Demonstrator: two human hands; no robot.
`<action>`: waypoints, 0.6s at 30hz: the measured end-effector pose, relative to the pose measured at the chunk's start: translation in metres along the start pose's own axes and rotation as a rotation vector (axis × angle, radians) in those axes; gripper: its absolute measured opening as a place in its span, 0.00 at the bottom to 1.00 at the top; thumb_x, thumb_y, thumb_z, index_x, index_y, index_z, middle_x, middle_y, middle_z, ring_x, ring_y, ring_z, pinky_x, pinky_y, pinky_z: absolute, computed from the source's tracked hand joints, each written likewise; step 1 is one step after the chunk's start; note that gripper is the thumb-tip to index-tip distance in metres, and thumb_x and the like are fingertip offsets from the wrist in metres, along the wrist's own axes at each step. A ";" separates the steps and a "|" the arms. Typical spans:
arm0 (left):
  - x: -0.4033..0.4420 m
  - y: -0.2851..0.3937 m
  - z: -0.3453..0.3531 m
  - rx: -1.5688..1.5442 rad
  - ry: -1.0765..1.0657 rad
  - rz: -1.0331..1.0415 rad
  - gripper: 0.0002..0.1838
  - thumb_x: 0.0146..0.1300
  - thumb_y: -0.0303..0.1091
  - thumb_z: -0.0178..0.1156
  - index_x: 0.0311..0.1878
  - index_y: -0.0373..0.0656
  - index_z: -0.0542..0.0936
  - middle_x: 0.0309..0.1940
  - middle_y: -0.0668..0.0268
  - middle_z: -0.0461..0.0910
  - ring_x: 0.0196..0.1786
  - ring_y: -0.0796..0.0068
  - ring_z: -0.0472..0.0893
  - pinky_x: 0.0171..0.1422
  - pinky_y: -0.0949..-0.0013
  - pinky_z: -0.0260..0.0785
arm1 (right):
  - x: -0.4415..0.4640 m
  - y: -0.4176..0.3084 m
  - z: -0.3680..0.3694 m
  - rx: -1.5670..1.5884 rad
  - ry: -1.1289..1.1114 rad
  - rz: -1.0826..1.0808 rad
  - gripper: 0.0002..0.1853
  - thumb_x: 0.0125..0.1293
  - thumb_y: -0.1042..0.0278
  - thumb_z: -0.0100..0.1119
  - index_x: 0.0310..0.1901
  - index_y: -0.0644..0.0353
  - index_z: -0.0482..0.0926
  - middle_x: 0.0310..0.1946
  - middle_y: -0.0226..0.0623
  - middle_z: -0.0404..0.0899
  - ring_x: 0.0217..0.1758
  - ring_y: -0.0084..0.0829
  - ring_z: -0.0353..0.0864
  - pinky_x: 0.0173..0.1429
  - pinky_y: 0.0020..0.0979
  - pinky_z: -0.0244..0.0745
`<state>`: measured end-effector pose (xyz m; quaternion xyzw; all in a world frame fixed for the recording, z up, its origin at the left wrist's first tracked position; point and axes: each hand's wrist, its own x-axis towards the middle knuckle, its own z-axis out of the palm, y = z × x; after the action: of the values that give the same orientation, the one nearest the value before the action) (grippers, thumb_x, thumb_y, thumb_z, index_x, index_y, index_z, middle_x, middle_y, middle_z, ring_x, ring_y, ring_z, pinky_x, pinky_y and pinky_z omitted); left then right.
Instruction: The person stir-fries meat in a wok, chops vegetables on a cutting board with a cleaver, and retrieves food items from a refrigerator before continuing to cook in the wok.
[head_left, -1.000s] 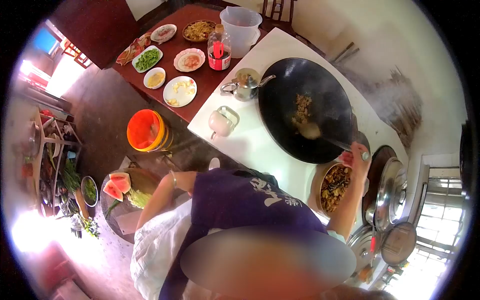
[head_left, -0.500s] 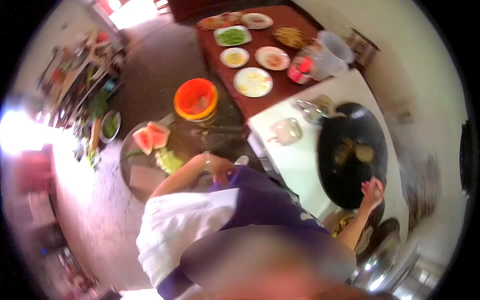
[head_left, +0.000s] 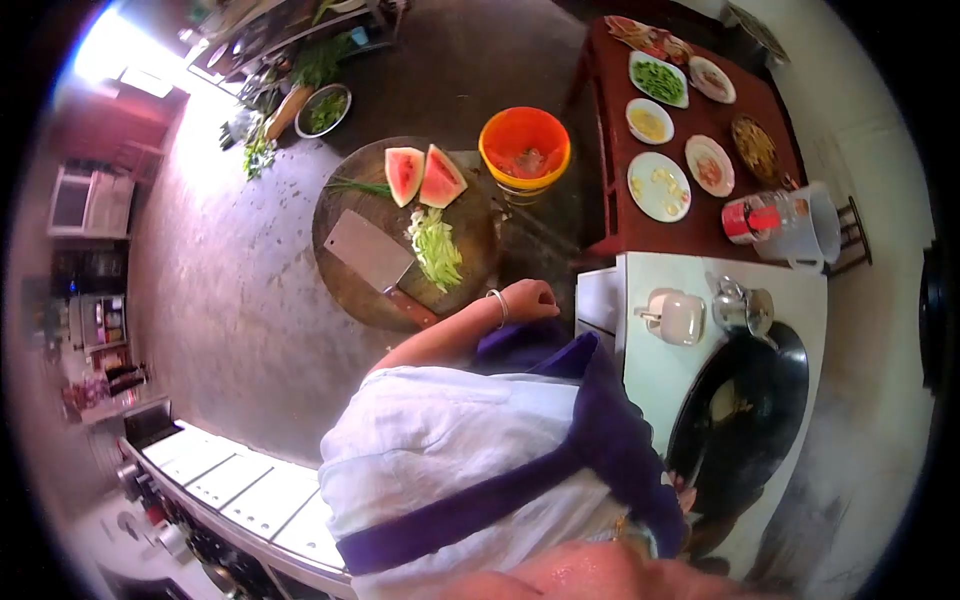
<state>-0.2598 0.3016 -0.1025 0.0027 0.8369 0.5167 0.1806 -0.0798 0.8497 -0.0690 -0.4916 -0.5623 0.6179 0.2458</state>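
My left hand (head_left: pixel 530 299), with a bangle on its wrist, is curled closed in front of the purple apron (head_left: pixel 625 430); no object shows in it. Mostly hidden behind my body, my right hand (head_left: pixel 683 493) is at the near edge of the black wok (head_left: pixel 750 440), fingers closed around the ladle's handle. The ladle's head (head_left: pixel 724 401) rests in the wok beside a little food. On the round chopping board (head_left: pixel 350 290) lie a cleaver (head_left: pixel 368 250), sliced pale green vegetable (head_left: pixel 435 250) and two watermelon wedges (head_left: pixel 441 178).
An orange bucket (head_left: pixel 524 145) stands beyond the board. The red table (head_left: pixel 625 215) bears several plates of food and a red-labelled bottle (head_left: pixel 750 218). A metal pot (head_left: pixel 743 305) and a white container (head_left: pixel 674 317) sit by the wok. A bowl of greens (head_left: pixel 323 110) is farther off.
The view has swung left, so the wok and table now appear farther right and the board nearer the middle. My left hand has come out in front of the apron.
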 end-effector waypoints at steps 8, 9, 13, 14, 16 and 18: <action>0.051 0.034 -0.028 -0.209 -0.124 -0.121 0.14 0.59 0.40 0.63 0.40 0.38 0.80 0.28 0.66 0.81 0.25 0.78 0.78 0.28 0.72 0.71 | -0.063 -0.153 0.042 -0.117 0.091 -0.202 0.18 0.64 0.58 0.59 0.49 0.62 0.74 0.27 0.42 0.81 0.22 0.31 0.82 0.22 0.25 0.74; 0.061 0.044 -0.029 -0.207 -0.133 -0.109 0.13 0.59 0.38 0.63 0.40 0.38 0.79 0.28 0.65 0.81 0.25 0.78 0.77 0.28 0.74 0.71 | -0.066 -0.152 0.041 -0.128 0.117 -0.175 0.18 0.64 0.58 0.60 0.49 0.62 0.74 0.27 0.41 0.81 0.22 0.31 0.82 0.23 0.25 0.74; 0.110 0.066 -0.043 -0.126 -0.197 0.017 0.12 0.62 0.36 0.60 0.38 0.35 0.78 0.25 0.66 0.79 0.25 0.80 0.77 0.27 0.77 0.71 | -0.059 -0.135 0.042 -0.081 0.038 -0.142 0.20 0.65 0.56 0.60 0.49 0.63 0.73 0.29 0.42 0.82 0.24 0.30 0.83 0.23 0.25 0.75; 0.119 0.074 -0.047 -0.114 -0.214 0.036 0.12 0.62 0.36 0.60 0.38 0.35 0.78 0.25 0.67 0.79 0.25 0.80 0.76 0.28 0.77 0.71 | -0.061 -0.144 0.038 -0.090 0.051 -0.151 0.20 0.65 0.56 0.60 0.49 0.64 0.73 0.28 0.42 0.82 0.24 0.31 0.83 0.23 0.25 0.75; 0.143 0.089 -0.055 -0.104 -0.226 0.071 0.11 0.62 0.36 0.60 0.38 0.35 0.78 0.25 0.68 0.78 0.25 0.81 0.76 0.28 0.76 0.71 | -0.062 -0.174 0.033 -0.117 0.053 -0.181 0.20 0.64 0.56 0.60 0.49 0.64 0.73 0.28 0.43 0.82 0.24 0.31 0.83 0.23 0.25 0.75; 0.171 0.092 -0.057 -0.074 -0.223 0.099 0.11 0.60 0.37 0.61 0.37 0.37 0.79 0.24 0.69 0.78 0.25 0.80 0.76 0.28 0.76 0.71 | -0.075 -0.193 0.031 -0.216 0.034 -0.184 0.19 0.64 0.56 0.60 0.47 0.64 0.74 0.26 0.43 0.81 0.23 0.31 0.83 0.23 0.25 0.74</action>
<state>-0.4538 0.3277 -0.0512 0.0948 0.7908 0.5521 0.2466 -0.1257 0.8192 0.1324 -0.4719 -0.6639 0.5203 0.2566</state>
